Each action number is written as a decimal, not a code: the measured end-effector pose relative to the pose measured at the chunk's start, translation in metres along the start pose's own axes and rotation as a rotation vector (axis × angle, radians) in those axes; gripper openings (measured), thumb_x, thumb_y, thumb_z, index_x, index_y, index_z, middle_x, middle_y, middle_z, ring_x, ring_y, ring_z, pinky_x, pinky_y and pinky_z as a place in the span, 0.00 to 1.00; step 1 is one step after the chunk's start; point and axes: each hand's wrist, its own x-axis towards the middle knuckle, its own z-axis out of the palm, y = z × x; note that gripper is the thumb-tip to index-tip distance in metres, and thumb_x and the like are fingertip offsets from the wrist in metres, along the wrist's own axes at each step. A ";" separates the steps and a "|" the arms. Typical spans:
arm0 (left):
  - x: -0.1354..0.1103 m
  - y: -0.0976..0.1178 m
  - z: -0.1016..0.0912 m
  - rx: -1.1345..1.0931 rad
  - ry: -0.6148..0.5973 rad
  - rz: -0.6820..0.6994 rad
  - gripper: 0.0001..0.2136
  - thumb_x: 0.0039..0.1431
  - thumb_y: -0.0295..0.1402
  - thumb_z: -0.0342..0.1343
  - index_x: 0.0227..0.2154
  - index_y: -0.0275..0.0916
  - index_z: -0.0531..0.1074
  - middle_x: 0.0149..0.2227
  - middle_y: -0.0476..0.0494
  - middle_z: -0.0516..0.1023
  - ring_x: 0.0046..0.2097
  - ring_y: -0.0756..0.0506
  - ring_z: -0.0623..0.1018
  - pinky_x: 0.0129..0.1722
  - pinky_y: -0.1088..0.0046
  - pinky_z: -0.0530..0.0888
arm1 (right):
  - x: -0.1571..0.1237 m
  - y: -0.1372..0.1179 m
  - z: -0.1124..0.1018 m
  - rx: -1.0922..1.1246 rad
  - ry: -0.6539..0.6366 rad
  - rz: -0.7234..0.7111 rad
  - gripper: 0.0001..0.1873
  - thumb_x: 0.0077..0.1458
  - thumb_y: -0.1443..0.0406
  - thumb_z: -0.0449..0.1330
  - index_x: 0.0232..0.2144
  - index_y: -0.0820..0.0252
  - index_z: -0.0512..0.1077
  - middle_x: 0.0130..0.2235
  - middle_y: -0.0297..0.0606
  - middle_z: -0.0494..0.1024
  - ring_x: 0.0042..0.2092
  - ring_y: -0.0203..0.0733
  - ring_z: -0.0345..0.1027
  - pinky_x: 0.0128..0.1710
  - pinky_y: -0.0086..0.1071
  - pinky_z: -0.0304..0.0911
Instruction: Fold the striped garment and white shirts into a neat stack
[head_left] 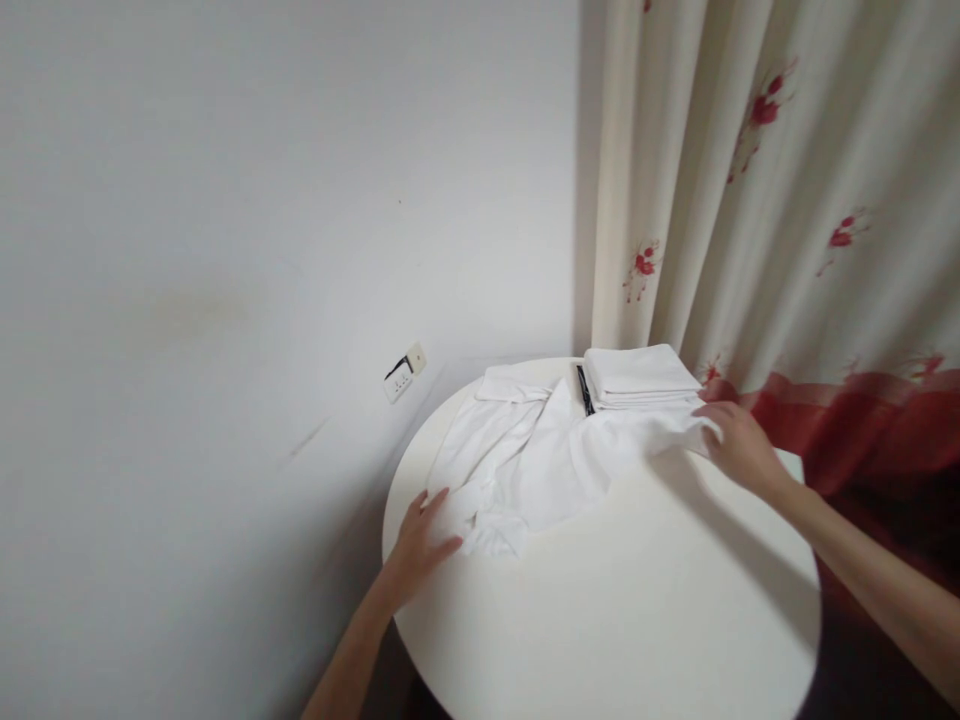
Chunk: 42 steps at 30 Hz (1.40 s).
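Note:
A crumpled white garment (pixel 536 455) lies spread across the far half of a round white table (pixel 637 600). My left hand (pixel 421 545) rests at the garment's near left edge, fingers closed on the cloth. My right hand (pixel 739 440) grips the garment's right end, close to a stack of folded white cloths (pixel 637 375) at the table's far edge. A black label (pixel 584 390) shows beside the stack.
A white wall with a power socket (pixel 403 375) stands on the left. A cream curtain (pixel 772 200) with red flowers and a red lower band hangs behind and to the right of the table.

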 end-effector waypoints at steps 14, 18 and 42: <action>0.010 0.008 -0.020 0.052 -0.022 0.418 0.30 0.55 0.17 0.49 0.57 0.50 0.73 0.57 0.42 0.74 0.60 0.41 0.71 0.62 0.53 0.69 | -0.028 -0.092 0.066 -0.014 -0.325 -0.278 0.17 0.67 0.66 0.49 0.37 0.57 0.78 0.40 0.42 0.79 0.46 0.48 0.70 0.54 0.43 0.54; 0.005 0.035 -0.027 -0.060 0.001 0.517 0.16 0.65 0.29 0.53 0.54 0.48 0.76 0.50 0.42 0.79 0.55 0.41 0.75 0.63 0.53 0.67 | -0.039 -0.055 0.059 -0.046 -0.271 -0.213 0.17 0.67 0.67 0.48 0.39 0.58 0.77 0.42 0.43 0.80 0.47 0.48 0.70 0.54 0.43 0.56; 0.101 0.029 0.019 -0.005 0.196 -0.036 0.18 0.56 0.24 0.51 0.46 0.38 0.80 0.39 0.44 0.82 0.44 0.43 0.80 0.53 0.63 0.74 | -0.022 -0.031 0.059 -0.097 -0.393 -0.161 0.15 0.62 0.70 0.48 0.38 0.63 0.75 0.42 0.49 0.79 0.46 0.51 0.70 0.48 0.43 0.57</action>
